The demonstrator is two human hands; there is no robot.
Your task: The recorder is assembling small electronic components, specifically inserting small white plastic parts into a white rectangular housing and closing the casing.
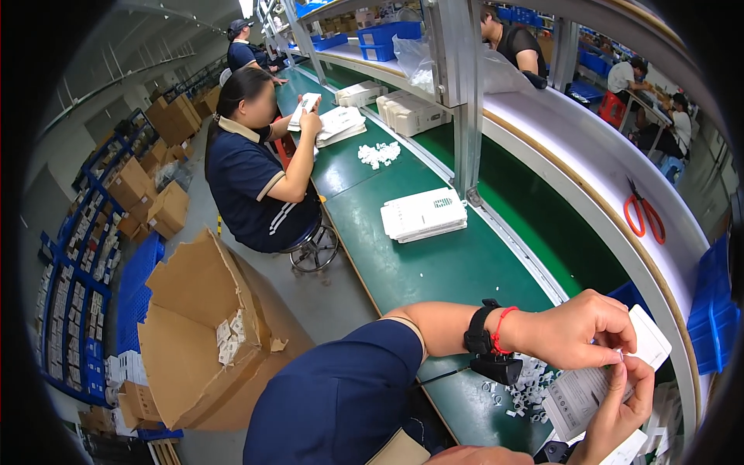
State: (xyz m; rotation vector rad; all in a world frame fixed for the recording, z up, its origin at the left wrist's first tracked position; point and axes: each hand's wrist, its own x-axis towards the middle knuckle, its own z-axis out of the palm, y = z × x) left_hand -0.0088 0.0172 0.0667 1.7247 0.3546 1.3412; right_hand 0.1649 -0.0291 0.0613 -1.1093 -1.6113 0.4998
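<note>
At the bench's right end, my left hand (585, 332) reaches across with a black strap and a red cord on its wrist. Its thumb and fingers pinch a small white piece (620, 354). Just below, my right hand (629, 395) is closed, its thumb tip meeting the same spot; what its fingers hold is mostly hidden. Under and beside the hands lie a flat printed packet (575, 403) with grey text and a plain white card (652, 341). To their left, small white plastic clips and rings (527, 386) are scattered on the green bench (403, 271).
A stack of flat white packets (425, 215) lies farther up the bench. Beyond it sits a co-worker (252, 170) handling a white packet, near a pile of white pieces (379, 155). Orange-handled scissors (643, 213) rest on the shelf. A large open carton (182, 333) stands at left.
</note>
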